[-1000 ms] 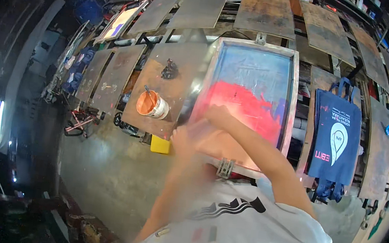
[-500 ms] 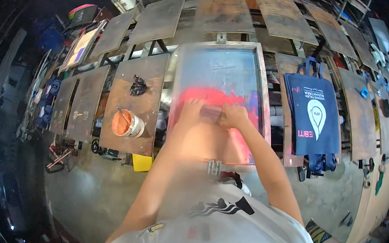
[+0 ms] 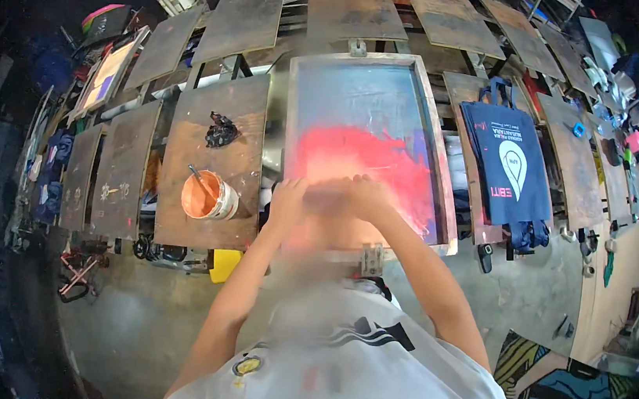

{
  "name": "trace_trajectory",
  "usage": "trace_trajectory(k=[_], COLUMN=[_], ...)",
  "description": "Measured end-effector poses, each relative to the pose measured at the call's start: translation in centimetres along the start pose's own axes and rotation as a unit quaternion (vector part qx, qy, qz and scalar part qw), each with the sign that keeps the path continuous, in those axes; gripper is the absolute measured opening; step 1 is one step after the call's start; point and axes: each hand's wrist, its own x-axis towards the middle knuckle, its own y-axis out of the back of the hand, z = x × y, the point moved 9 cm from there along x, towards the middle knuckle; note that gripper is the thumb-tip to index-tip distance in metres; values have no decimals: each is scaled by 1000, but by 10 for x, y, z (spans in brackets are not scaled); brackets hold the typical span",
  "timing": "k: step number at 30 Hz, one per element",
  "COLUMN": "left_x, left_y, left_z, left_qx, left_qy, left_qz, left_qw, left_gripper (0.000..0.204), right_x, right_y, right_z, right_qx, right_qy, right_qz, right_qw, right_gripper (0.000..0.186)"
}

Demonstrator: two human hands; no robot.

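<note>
A screen-printing frame (image 3: 423,101) with a pale wooden rim lies in front of me, its blue-grey mesh smeared with bright pink-red ink (image 3: 364,153). Across the near part of the mesh is a squeegee (image 3: 325,200), blurred and dim. Closed around its left end is my left hand (image 3: 288,196), close to the frame's left side. My right hand (image 3: 369,197) grips the other end, with the fingers folded over the top. The squeegee's blade edge cannot be made out.
On the board to the left stand a tub of orange ink (image 3: 209,196) with a stirring stick and a crumpled black wad (image 3: 222,131). Dark blue tote bags (image 3: 503,161) lie on the right-hand board. More flat boards (image 3: 237,21) surround the frame. A hinge clamp (image 3: 372,259) sits at its near edge.
Both hands have drawn the squeegee toward me, down the mesh. More pink-red ink shows on the mesh beyond it. The whole view has shifted slightly.
</note>
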Motion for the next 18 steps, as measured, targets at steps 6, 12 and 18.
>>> trace_trajectory(k=[6,12,18], left_x=[-34,-53,9], left_y=[11,-3,-30], left_z=[17,8,11], left_qx=[-35,-74,-109], left_qy=[-39,-64,-220], left_qz=[-87,-148,-172], left_qw=[995,984,954], left_gripper=[61,54,51], right_x=[-40,-60,-88], right_y=[-8,-16,10], right_z=[-19,-32,-39], right_qx=[-6,-23,7], right_qy=[1,-13,-71], right_qz=[-95,-31,101], right_qw=[995,999,992], right_gripper=[47,54,40])
